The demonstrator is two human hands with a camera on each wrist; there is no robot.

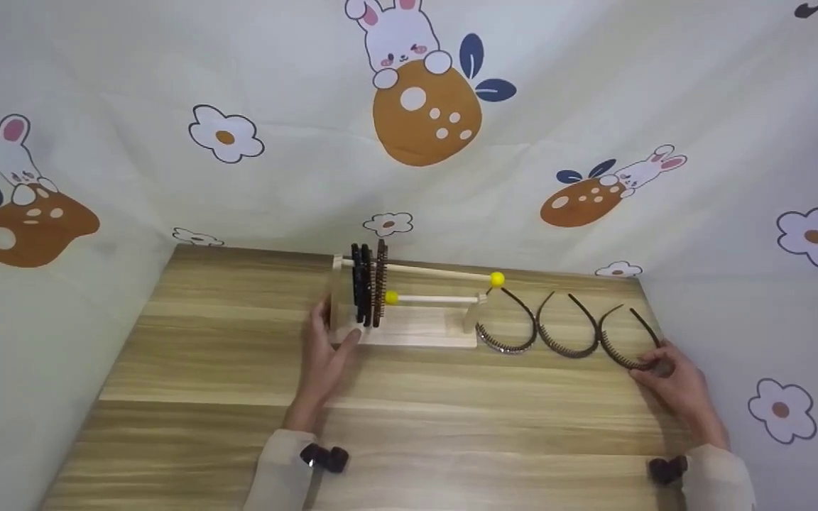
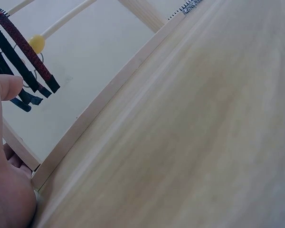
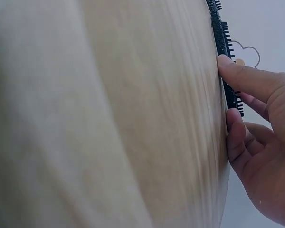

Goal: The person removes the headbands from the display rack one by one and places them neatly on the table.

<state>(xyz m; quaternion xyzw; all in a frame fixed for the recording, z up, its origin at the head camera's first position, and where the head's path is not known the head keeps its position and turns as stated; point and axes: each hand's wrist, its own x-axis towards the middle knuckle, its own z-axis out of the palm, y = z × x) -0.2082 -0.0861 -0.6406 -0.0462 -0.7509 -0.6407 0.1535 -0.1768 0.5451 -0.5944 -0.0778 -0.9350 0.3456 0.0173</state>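
The person's left hand (image 1: 324, 358) grips the left end of a pale wooden rack (image 1: 409, 336), its fingers behind the tall end panel and its thumb stretched out on the near side. The rack stands at the far side of a wood-grained desk (image 1: 451, 433). Its upper wooden rod (image 1: 444, 272) ends on the right in a yellow ball (image 1: 497, 279); a lower wooden rod (image 1: 437, 299) runs left from the short right post to a second yellow ball (image 1: 391, 298). Black toothed headbands (image 1: 362, 284) and a brown toothed headband (image 1: 381, 284) hang close together at the upper rod's left end.

The right hand (image 1: 680, 383) pinches the right near side of a dark, curved headband with teeth (image 1: 620, 360), which lies on the desk at the right end of a row. Just left of it lies a dark toothed headband (image 1: 571, 353), and left of that, beside the rack's right end, a dark headband with glittering trim (image 1: 508, 349). Pale cloth printed with rabbits and flowers (image 1: 295, 184) hangs behind the desk.
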